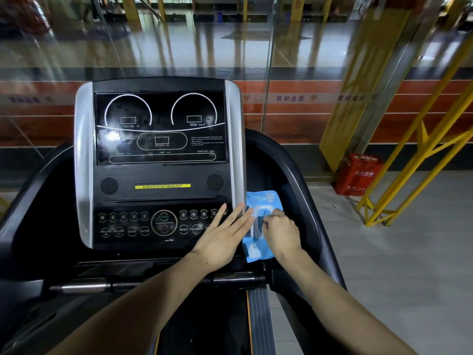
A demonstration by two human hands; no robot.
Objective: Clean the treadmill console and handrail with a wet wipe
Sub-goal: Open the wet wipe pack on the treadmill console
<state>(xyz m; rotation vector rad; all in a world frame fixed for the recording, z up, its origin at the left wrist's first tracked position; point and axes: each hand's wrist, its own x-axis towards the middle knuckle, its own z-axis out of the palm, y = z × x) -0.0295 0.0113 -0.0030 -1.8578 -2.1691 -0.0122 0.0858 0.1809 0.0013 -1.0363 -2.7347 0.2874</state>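
The treadmill console (pixel 161 129) fills the middle of the view, with a dark display above and a button panel (pixel 143 224) below. A blue pack of wet wipes (pixel 261 198) lies in the right-hand tray beside the console. My left hand (pixel 225 234) lies flat with straight fingers, its fingertips touching the pack's left edge. My right hand (pixel 281 231) is over the pack with curled fingers, pinching at the flap of its opening. The chrome handrail bar (pixel 84 286) crosses below the console. The black side handrail (pixel 302 180) curves along the right.
A glass wall stands right behind the treadmill. A red fire-extinguisher box (pixel 358 175) sits on the floor to the right, next to a yellow metal frame (pixel 414 160). The treadmill belt (pixel 204 324) runs below my arms.
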